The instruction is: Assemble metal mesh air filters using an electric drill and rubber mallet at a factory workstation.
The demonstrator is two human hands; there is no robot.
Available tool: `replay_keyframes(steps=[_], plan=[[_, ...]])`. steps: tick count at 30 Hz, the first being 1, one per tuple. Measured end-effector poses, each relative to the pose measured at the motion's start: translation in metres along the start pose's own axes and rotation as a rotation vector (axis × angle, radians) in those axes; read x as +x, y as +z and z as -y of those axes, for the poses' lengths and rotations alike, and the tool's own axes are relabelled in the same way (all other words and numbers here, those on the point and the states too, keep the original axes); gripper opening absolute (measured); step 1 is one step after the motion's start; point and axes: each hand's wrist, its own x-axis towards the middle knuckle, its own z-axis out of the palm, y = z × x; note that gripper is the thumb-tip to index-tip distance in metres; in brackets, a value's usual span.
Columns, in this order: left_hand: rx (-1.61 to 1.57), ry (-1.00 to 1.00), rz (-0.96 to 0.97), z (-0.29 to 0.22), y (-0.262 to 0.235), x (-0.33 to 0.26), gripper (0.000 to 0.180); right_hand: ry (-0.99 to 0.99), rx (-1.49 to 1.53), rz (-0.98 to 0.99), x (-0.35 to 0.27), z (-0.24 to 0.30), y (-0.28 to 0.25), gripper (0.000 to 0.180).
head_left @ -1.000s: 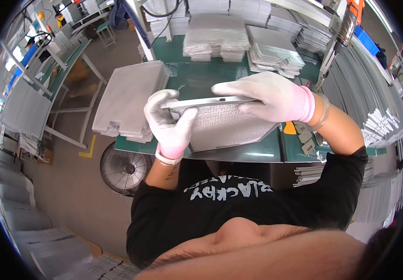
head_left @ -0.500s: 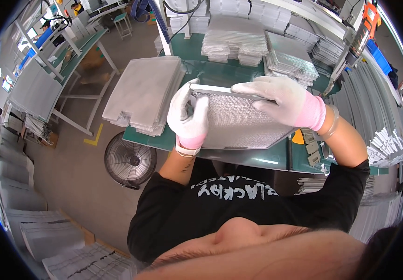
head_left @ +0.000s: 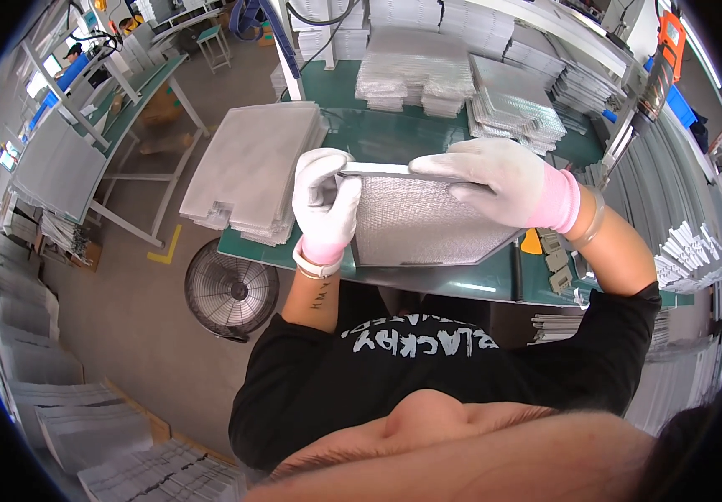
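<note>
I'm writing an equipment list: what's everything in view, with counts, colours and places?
mesh panel: one, silver, between the hands
sheet stack: one, pale grey, bench's left
mesh stacks: two, silver, bench's far side
bench: one, green, centre
small blocks: several, grey, bench's near right
triangular piece: one, orange, beside the blocks
bar: one, black, right of the panel
tool: one, orange and dark, upper right
strips: many, pale grey, right side
fan: one, dark, floor left
stool: one, green, upper left
people: at least two, one in yellow, upper left
panel stacks: several, pale grey, lower left
left hand: one, white-gloved, on panel's left end
right hand: one, white-gloved, on panel's upper edge
</note>
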Motion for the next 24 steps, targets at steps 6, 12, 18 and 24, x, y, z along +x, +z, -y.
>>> replay_keyframes(steps=[6, 12, 18, 24], plan=[[-0.150, -0.005, 0.171, 0.024, -0.008, -0.014, 0.041, -0.036, -0.040, -0.005, -0.006, -0.004, 0.003, 0.055], [0.084, -0.112, -0.023, 0.026, -0.014, -0.014, 0.039, -0.070, -0.375, -0.570, -0.043, 0.012, -0.024, 0.044], [0.200, 0.083, 0.385, -0.015, 0.003, 0.095, 0.033, 0.848, -0.487, -0.399, -0.218, -0.043, 0.130, 0.044], [0.406, 0.697, 1.394, -0.033, 0.142, 0.092, 0.020, 1.510, -0.426, -0.073, -0.255, -0.028, 0.220, 0.046]])
